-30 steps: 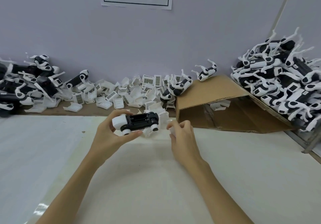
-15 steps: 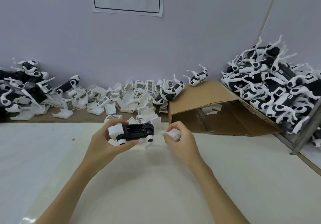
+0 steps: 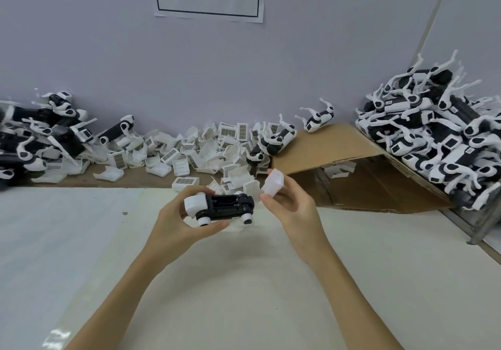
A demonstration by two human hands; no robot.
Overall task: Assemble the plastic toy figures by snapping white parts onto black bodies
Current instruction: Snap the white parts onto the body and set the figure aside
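My left hand (image 3: 176, 222) grips a black toy body (image 3: 226, 207) above the white table, lying level, with a white cap on its left end and white round joints along its near side. Just right of it, my right hand (image 3: 291, 204) pinches a loose white plastic part (image 3: 273, 182), held tilted a little above the body's right end. The part and the body are apart.
Loose white parts (image 3: 189, 154) lie heaped along the wall. Black-and-white figures pile up at the far left (image 3: 40, 135) and on the right (image 3: 439, 132). An open cardboard box (image 3: 339, 157) lies on its side behind my right hand. The white table (image 3: 244, 282) spreads in front.
My right hand has lifted the white part from the table and turned it up beside the body's right end. The left hand holds the body almost where it was.
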